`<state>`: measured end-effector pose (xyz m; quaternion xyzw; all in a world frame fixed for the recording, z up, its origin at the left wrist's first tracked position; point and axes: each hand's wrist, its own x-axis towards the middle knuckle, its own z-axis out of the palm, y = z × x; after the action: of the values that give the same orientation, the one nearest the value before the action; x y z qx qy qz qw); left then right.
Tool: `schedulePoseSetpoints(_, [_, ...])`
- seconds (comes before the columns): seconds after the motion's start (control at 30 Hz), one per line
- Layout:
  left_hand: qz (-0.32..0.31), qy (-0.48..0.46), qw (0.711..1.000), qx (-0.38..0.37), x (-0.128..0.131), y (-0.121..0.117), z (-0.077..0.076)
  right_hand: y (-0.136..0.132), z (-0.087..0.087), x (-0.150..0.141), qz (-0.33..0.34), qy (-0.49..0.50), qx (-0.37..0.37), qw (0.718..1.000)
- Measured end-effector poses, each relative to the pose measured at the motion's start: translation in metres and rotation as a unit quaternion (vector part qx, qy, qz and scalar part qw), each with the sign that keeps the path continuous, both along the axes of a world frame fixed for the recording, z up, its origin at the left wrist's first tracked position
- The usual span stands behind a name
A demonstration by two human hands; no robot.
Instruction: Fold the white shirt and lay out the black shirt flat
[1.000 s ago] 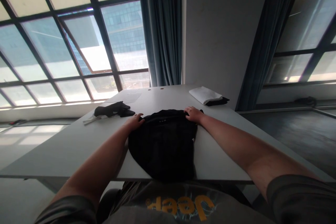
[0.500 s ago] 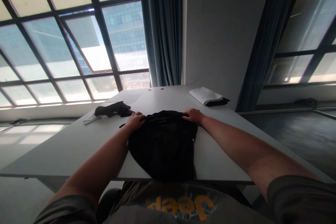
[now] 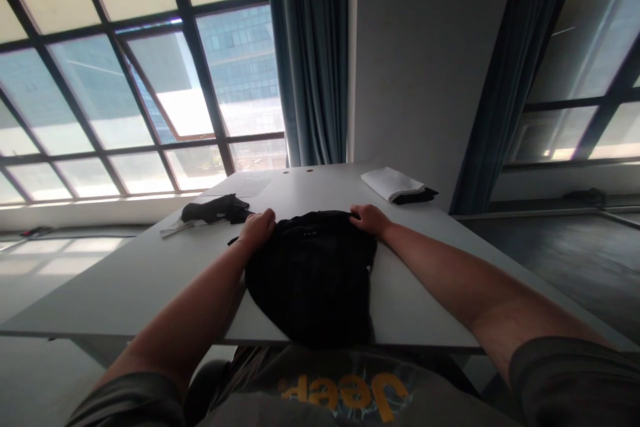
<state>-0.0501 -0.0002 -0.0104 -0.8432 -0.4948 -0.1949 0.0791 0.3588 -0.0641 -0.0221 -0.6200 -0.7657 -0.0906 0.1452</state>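
a soft black cloth garment with tiny pale marks (image 3: 310,280) lies on a smooth white tabletop (image 3: 150,287) at the lower centre of the frame, reaching its front edge. left of centre, the left hand (image 3: 259,227) has its grip curled, pinching the garment's upper left edge; right of centre, the right hand's (image 3: 371,220) grip pinches the upper right edge. beyond the left hand sits a crumpled dark cloth (image 3: 213,209) over a white one (image 3: 173,229). farther back, right of centre, a folded white cloth (image 3: 393,181) partly covers a black one (image 3: 416,197).
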Motion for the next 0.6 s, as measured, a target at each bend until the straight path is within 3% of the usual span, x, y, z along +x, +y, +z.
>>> schedulePoseSetpoints(0.17, [0.001, 0.033, 0.996, -0.082, -0.001, 0.006, -0.01, -0.002, 0.0, 0.001, -0.015, 0.025, -0.026, 0.999])
schedulePoseSetpoints(0.33, [0.059, 0.085, 0.987, -0.125, -0.002, 0.006, -0.011, -0.002, -0.001, -0.005, -0.029, -0.002, -0.037, 0.999])
schedulePoseSetpoints(0.6, [0.123, -0.008, 0.991, -0.048, -0.009, 0.003, 0.004, -0.003, 0.003, 0.0, -0.053, -0.024, -0.024, 0.998])
